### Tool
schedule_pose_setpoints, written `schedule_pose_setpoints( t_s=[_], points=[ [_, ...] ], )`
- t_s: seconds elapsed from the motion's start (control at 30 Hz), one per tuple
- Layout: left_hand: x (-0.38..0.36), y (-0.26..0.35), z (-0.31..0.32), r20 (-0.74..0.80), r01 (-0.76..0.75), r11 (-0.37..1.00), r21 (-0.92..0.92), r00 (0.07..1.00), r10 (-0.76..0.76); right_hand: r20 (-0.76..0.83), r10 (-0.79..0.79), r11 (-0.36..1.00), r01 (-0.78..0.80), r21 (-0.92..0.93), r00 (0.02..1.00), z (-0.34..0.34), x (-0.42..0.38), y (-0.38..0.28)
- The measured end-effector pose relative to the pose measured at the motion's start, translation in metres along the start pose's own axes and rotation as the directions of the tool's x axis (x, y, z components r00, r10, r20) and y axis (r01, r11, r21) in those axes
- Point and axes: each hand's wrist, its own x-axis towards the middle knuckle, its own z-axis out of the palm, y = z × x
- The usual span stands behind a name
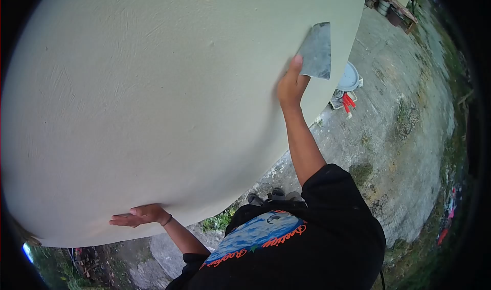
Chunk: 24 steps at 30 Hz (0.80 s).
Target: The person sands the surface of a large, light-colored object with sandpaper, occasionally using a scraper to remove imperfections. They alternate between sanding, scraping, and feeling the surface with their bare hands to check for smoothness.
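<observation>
Outdoors, the right hand (290, 89) closes round a scraper (313, 60) at upper right, thumb against its blade (321, 47); a shallow angle and light, even pressure would likely serve best. At lower left, the left hand (140, 216), fingers nearly straight, grasps nothing and appears to rest on the wall (153, 106). The blade is thin, flared grey metal; the wall, pale and faintly ridged.
</observation>
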Motion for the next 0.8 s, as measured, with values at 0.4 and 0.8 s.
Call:
schedule_pose_setpoints(
  t_s=[0.4, 0.8],
  points=[
    [0.029, -0.007, -0.011, 0.022, -0.036, 0.997, 0.069, 0.999, 0.034, -0.461, 0.715, 0.671, -0.701, 0.242, 0.525, 0.023, -0.013, -0.010],
    [0.028, -0.008, -0.010, 0.017, -0.054, 0.997, 0.052, 0.998, 0.053, -0.351, 0.734, 0.677, -0.665, 0.316, 0.581, 0.015, -0.044, 0.017]
  ],
)
